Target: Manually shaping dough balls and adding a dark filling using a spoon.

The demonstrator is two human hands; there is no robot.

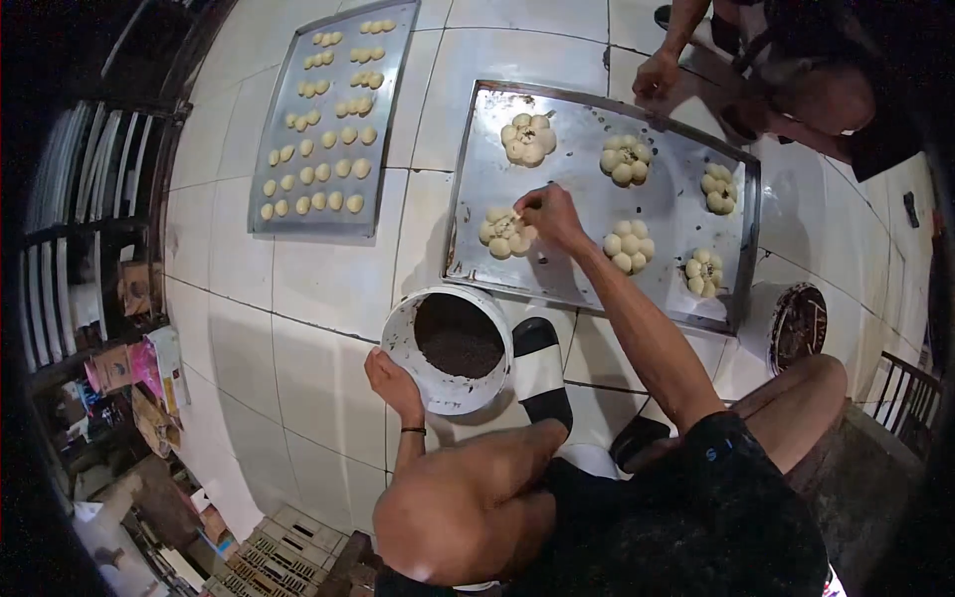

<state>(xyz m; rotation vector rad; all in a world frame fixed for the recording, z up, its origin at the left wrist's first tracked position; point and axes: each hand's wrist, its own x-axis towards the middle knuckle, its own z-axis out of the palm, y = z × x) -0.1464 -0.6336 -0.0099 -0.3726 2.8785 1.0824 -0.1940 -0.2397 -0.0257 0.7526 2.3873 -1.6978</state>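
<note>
The right hand (552, 217) reaches over the large tray (577, 109), its bunched fingertips at the dough cluster (505, 239) by the near left corner; I cannot tell whether they pinch anything. That cluster is one of six on the tray, three along the far edge and three along the near edge, and dark specks lie scattered between them. The left hand (394, 386) grasps the side of a white bucket (398, 333), close to its rim. Inside are dark crumbs (458, 338), and the bucket is just beside the tray's near left corner. On the tiled floor (328, 274), left of the large tray, lies a smaller tray (308, 222) bearing rows of dough balls (343, 167). A white tub (760, 313), dark inside, stands near the large tray's near right corner. Another person's hand (657, 76) hangs beyond its far edge, fingers loosely curled.
</note>
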